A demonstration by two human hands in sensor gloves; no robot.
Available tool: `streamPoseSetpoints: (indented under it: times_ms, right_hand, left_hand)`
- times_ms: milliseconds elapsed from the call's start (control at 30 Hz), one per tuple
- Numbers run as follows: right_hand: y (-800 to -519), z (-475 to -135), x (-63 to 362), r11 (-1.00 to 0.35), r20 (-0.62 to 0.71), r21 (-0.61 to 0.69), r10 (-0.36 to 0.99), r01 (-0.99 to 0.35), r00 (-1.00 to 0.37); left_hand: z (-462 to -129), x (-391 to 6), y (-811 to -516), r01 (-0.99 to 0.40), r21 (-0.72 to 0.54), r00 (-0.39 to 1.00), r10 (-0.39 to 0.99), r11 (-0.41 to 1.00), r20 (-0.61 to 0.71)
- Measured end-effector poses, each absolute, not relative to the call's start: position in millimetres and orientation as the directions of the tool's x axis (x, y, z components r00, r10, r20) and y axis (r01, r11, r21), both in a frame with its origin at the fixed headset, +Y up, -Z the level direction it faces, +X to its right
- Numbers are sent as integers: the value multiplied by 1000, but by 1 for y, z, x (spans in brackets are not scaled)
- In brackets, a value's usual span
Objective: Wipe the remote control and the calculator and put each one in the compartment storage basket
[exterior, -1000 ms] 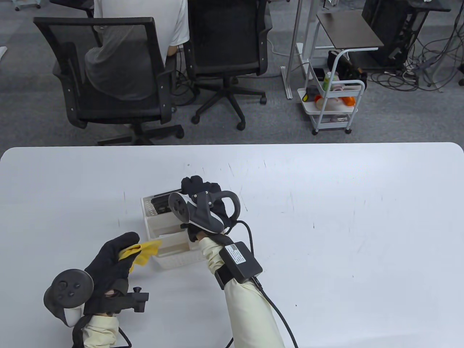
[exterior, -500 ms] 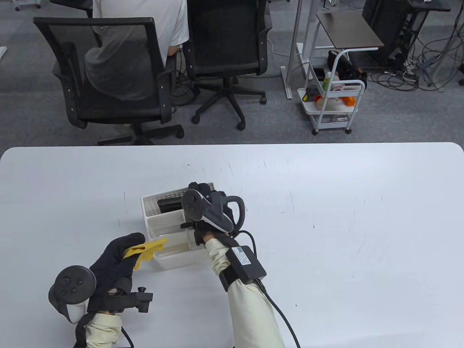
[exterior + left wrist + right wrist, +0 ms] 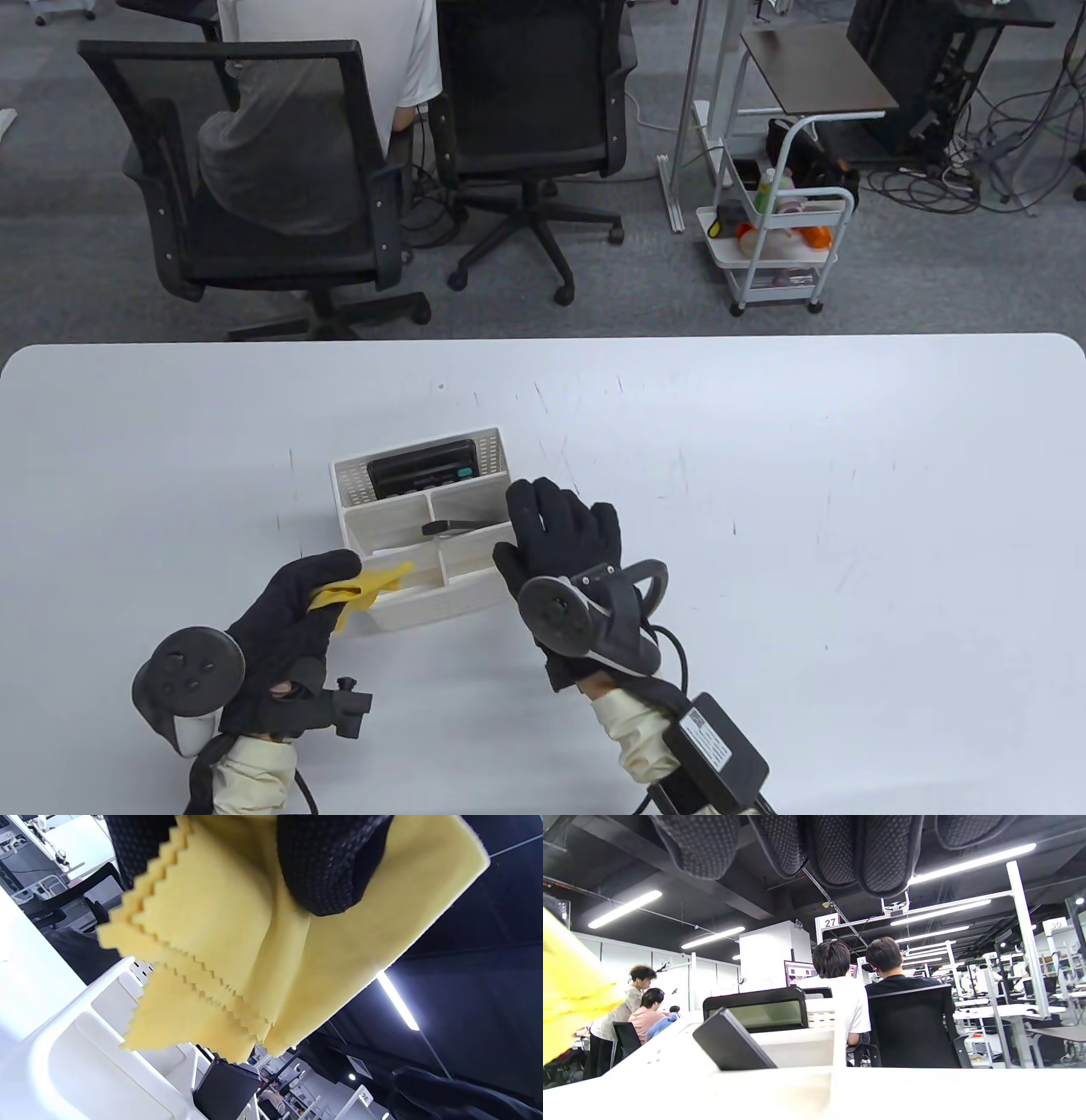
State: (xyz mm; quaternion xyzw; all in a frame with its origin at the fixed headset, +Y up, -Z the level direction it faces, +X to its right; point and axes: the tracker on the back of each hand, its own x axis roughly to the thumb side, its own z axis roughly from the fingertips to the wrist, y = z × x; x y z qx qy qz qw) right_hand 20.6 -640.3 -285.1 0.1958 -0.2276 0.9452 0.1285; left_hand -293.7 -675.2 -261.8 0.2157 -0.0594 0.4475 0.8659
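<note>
The white compartment basket (image 3: 399, 607) stands left of centre on the table. A black calculator (image 3: 422, 469) stands on edge in its back compartment, its display showing in the right wrist view (image 3: 763, 1013). A slim dark remote control (image 3: 450, 528) leans in the middle-right compartment, also visible as the remote (image 3: 729, 1046). My right hand (image 3: 556, 526) lies just right of the basket with its fingers (image 3: 835, 849) straight and empty. My left hand (image 3: 310, 594) pinches a yellow cloth (image 3: 369, 584) over the basket's front-left corner; in the left wrist view the cloth (image 3: 237, 942) hangs folded.
Two black office chairs (image 3: 280, 170) stand beyond the table's far edge, with a person seated there. A small white cart (image 3: 776, 246) is further right. The basket's front compartments (image 3: 85, 1060) hold nothing visible.
My right hand has pulled out of the basket and drawn back toward me to its right side, uncovering the calculator and the remote. My left hand with the cloth drifted slightly right.
</note>
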Motion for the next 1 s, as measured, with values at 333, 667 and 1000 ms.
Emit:
streamPoseSetpoints:
  times_ms: [333,667,1000]
  right_hand:
    - [-694,-235,57,-913,359,-295,167,-282,-918]
    - [-724,-229,62,-950,355,-193,165,-245,-920]
    - [-726,-225,62,-953,354,-191,155,-234,-922]
  left_hand:
    - [-261,-285,-678,-798,302,600,735,522,317]
    - [-265,-269,-673,-782,300,623,685,546,378]
    - [-299,-260,-677,-686,262,727,624,679,287]
